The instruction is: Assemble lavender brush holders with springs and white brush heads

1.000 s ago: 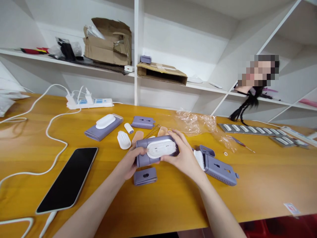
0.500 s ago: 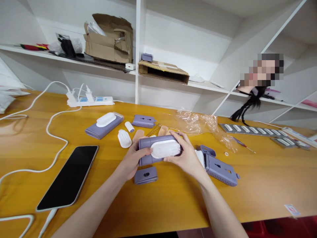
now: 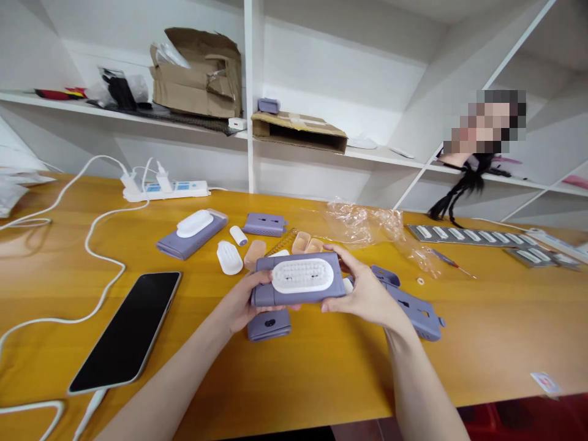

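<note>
We put the purple case (image 3: 301,297) at the centre of our dial, with twelve toward the white shelving (image 3: 349,61). Farthest left, between eight and nine o'clock, we see a phone (image 3: 128,334) lying on the wooden tabletop (image 3: 331,380). At ten lies a second purple device (image 3: 190,242), and nearer us on that side, between nine and ten, a white ribbed part (image 3: 229,258).

Our left hand (image 3: 239,304) has the case's left end gripped, the thumb on its face beside the white oval pad (image 3: 303,275); from this hand, the case lies between two and three o'clock. A slotted purple plate (image 3: 265,224) sits at eleven, a small purple piece (image 3: 269,326) at seven, just below the case, and orange cups (image 3: 301,242) at twelve.

Our right hand (image 3: 370,296) spans the case's right end, fingers at the upper edge and thumb at the lower; from here the case lies near nine. Beyond, a slotted purple shell (image 3: 419,317) rests between three and four, a screwdriver (image 3: 450,261) near three.
</note>
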`<state>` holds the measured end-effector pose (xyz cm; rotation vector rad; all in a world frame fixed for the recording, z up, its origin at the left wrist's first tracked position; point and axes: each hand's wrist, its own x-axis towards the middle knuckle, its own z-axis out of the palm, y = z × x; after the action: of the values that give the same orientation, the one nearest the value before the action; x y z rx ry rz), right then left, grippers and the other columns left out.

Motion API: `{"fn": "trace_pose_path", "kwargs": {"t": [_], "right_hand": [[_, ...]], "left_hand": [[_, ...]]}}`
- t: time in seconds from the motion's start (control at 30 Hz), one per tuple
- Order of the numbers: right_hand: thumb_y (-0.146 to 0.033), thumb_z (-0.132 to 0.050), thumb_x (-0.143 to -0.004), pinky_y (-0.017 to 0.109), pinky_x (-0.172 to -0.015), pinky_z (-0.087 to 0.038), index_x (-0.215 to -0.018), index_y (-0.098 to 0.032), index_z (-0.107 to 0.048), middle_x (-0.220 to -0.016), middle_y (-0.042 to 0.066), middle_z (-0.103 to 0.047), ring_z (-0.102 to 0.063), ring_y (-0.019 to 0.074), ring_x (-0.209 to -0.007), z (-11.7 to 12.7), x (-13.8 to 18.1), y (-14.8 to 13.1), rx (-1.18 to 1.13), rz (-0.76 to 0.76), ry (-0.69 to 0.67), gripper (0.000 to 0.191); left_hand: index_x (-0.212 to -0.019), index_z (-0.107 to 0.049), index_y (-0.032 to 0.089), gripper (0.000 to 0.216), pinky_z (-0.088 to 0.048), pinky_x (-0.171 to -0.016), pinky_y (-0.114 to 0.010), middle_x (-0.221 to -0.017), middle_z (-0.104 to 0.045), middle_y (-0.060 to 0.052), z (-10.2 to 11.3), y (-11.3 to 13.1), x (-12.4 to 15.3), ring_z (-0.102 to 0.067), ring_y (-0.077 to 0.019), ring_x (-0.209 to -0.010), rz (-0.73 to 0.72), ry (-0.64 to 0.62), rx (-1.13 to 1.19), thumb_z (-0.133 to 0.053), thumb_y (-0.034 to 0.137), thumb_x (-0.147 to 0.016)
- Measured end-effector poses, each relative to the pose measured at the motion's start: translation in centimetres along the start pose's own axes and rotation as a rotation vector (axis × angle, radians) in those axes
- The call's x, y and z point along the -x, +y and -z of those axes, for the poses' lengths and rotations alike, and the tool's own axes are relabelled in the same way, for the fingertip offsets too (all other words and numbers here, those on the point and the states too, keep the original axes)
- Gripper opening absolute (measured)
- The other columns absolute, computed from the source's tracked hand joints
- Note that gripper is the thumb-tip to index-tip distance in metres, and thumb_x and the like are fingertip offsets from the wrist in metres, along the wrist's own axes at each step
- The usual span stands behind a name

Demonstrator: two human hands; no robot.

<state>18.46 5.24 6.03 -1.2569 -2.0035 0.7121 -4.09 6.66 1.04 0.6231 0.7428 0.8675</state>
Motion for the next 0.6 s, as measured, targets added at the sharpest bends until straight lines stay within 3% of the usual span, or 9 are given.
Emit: {"fn": "trace_pose_path", "kwargs": {"t": [0.3, 0.6], "right_hand": [[-0.035, -0.079, -0.049, 0.05, -0.099, -0.035, -0.134, -0.025, -0.035, -0.131, 0.011, -0.049, -0.047, 0.0307, -0.119, -0.6, -0.1, 0.7, 0.169, 0.094, 0.098, 0.097], [-0.021, -0.075, -0.058, 0.046, -0.099, -0.037, -0.141, -0.029, -0.019, -0.137, 0.008, -0.042, -0.046, 0.026, -0.12, -1.5, -0.4, 0.1, 0.048, 0.115, 0.061, 0.1]], "left_hand": [[-0.12, -0.051, 0.015, 0.051, -0.053, -0.064, -0.03, -0.103, -0.068, -0.011, 0.2, 0.3, 0.3, -0.069, -0.0244, -0.075, 0.037, 0.01, -0.053, -0.062, 0.026, -0.071], [-0.113, -0.055, 0.013, 0.045, -0.053, -0.063, -0.034, -0.095, -0.07, -0.011, 0.7, 0.3, -0.5, -0.068, -0.0245, -0.072, -0.024, 0.055, 0.021, -0.058, 0.022, -0.069]]}}
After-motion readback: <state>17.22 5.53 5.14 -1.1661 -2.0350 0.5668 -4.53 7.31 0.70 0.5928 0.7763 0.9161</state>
